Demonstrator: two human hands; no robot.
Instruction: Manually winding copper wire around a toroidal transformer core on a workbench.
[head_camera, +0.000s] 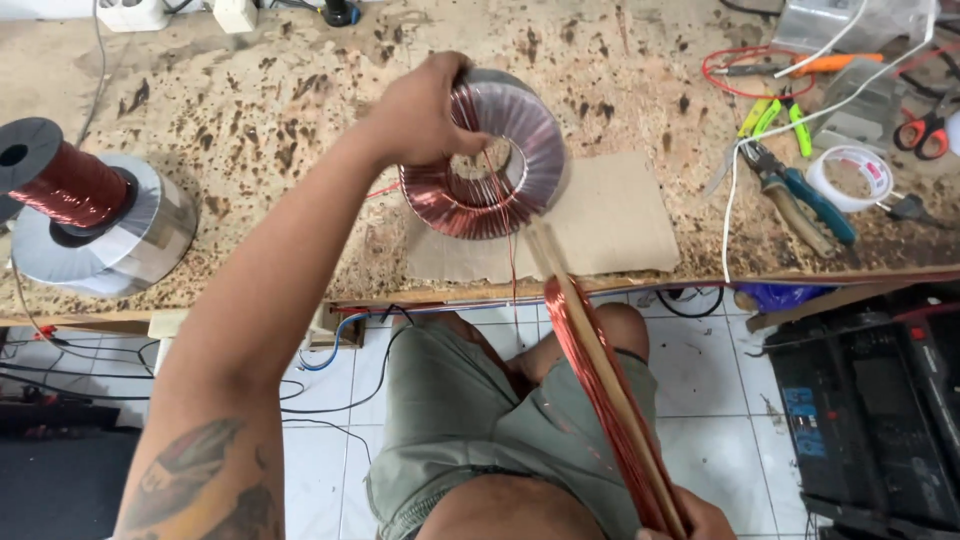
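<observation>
- Head view: the left hand (425, 115) is curled over the top of a ring-shaped coil (487, 155) wound with copper wire, gripping its upper rim; the coil stands tilted on a piece of cardboard (610, 220) near the front edge of the workbench (250, 110).
- The right hand (700, 520) shows only at the bottom edge, closed around the low end of a long wooden stick (600, 370) loaded with copper wire; how tightly it holds I cannot tell.
- A thin strand of wire (512, 270) runs from the coil down to the stick. It could snag on the bench edge or kink if the stick swings sideways, and slack might let a turn slip loose.
- The coil could roll off the cardboard if the grip eases.
- Around: a spool of copper wire (65, 180) on a roll of silvery tape (130, 240) at left; pliers (800, 200), a ring of white tape (850, 178), scissors (925, 132) and a white cable (740, 160) at right, well apart from the coil.
</observation>
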